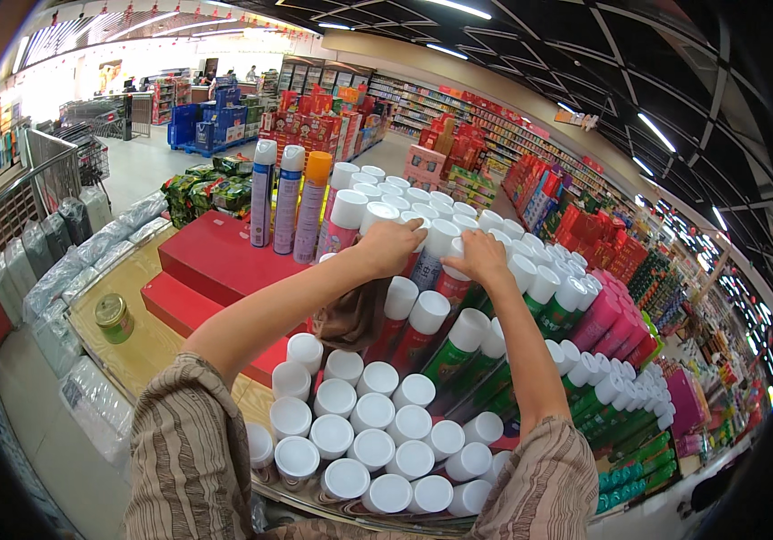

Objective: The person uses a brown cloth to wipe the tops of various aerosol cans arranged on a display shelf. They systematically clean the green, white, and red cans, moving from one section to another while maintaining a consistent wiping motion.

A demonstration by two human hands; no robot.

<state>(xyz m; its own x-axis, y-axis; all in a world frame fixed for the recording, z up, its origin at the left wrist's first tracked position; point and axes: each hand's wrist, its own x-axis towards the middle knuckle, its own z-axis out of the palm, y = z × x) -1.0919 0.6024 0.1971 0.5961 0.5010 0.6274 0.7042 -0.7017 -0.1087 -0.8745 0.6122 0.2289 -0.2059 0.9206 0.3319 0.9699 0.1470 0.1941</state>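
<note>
Both my arms reach forward over tightly packed rows of white-capped spray cans. A brown cloth point(350, 317) hangs below my left hand point(393, 247), which is closed on it, its fingertips against the white caps. My right hand point(484, 257) is closed around the top of a red spray can point(452, 286) with a white cap, thumb toward the left hand. Between the hands stands another white-capped can point(427, 268). The undersides of both hands are partly hidden. Nearer to me are red cans point(417, 335), green cans point(455, 351) and a block of white caps point(373, 411).
Red stepped risers point(215, 256) hold two purple-and-white cans and an orange-capped can point(313, 202) at the left. A greenish-gold tin point(114, 317) sits on the wooden board point(98, 360). Pink cans point(610, 315) stand at the right. Plastic-wrapped goods point(89, 261) line the left edge.
</note>
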